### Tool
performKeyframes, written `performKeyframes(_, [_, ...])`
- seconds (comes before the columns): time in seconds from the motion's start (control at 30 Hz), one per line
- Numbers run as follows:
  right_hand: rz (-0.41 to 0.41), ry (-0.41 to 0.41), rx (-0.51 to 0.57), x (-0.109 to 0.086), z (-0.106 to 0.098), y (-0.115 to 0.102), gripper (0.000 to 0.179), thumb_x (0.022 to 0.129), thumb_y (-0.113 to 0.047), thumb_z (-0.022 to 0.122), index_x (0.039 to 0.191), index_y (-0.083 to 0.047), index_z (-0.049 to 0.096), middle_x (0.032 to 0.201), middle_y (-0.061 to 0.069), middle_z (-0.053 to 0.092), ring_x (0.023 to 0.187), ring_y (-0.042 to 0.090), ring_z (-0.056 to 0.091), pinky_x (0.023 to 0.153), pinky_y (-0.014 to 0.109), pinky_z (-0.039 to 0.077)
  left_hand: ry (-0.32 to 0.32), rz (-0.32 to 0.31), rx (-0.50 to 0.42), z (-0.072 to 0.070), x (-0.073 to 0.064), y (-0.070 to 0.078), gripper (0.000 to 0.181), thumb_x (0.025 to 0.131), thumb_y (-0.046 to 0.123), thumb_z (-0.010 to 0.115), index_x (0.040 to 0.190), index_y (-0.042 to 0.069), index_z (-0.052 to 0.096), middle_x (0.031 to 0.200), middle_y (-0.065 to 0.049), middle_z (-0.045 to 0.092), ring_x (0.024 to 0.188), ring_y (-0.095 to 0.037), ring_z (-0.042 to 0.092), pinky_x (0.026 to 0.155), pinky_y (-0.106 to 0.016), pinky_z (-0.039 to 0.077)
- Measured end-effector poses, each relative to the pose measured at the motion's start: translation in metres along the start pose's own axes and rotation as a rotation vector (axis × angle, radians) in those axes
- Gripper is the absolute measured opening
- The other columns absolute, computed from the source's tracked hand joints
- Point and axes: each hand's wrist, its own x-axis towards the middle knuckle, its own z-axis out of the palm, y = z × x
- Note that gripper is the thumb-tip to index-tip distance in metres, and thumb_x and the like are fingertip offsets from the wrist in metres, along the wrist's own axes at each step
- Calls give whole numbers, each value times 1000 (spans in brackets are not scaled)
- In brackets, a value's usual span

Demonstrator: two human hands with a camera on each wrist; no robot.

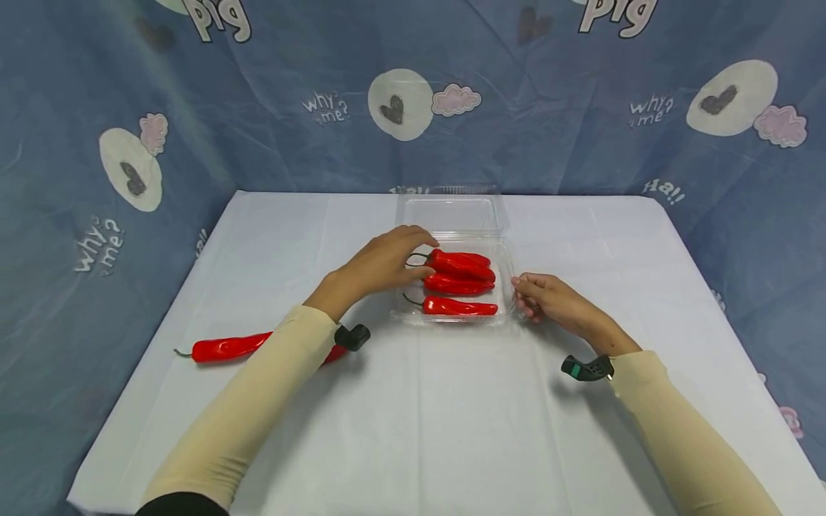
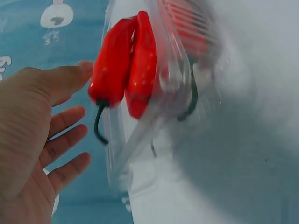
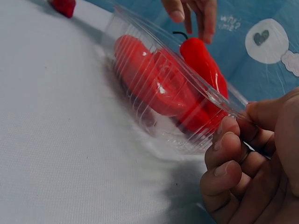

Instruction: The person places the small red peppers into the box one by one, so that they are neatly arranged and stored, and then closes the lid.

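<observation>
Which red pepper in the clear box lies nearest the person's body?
The front pepper, along the near wall of the clear box; the other peppers inside lie farther back, towards the open lid.

Staged tabletop set, apparently: white-covered table (image 1: pixel 471 423), blue cartoon-print cloth (image 1: pixel 529 143) round three sides.

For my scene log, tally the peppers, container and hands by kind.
Red peppers: at least 4; overlaps and the left sleeve may hide more
Clear container: 1
Hands, left hand and right hand: 2
Total: at least 7
</observation>
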Motion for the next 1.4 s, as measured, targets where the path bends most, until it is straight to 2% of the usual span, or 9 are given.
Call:
performKeyframes(0.3, [6,-1,7,-1,1,0,34,109,-29,46,94,1,50,78,7,51,67,16,50,59,27,43,21,-46,17,-15,-37,-22,53,90,37,76,137,18,60,139,1,57,133,-20,49,110,-45,43])
performKeyframes(0.63, [6,-2,16,-3,1,0,39,108,-36,47,94,0,50,77,5,51,65,14,49,58,27,41,-8,-117,-4,-22,-83,-37,53,90,40,76,136,20,61,140,1,57,135,-21,48,110,-46,42])
performKeyframes(1.0, [14,-4,9,-3,3,-2,36,109,-33,46,94,0,49,78,5,51,66,14,50,58,27,42,-78,-197,-62,-10,-131,-48,61,90,44,75,142,22,55,143,0,54,135,-22,47,111,-48,41])
performKeyframes(1.17, [15,-3,5,-3,4,-3,34,109,-30,44,94,0,49,77,6,51,66,15,50,58,27,42,-80,-192,-69,-2,-150,-54,61,89,44,76,142,21,55,142,0,55,133,-21,49,110,-48,42])
performKeyframes(1.4, [10,-10,-1,-2,6,-5,33,110,-28,44,93,0,49,77,6,52,66,15,50,58,28,43,-77,-241,-76,10,-170,-55,62,86,46,78,139,22,57,138,0,57,130,-20,51,108,-49,44])
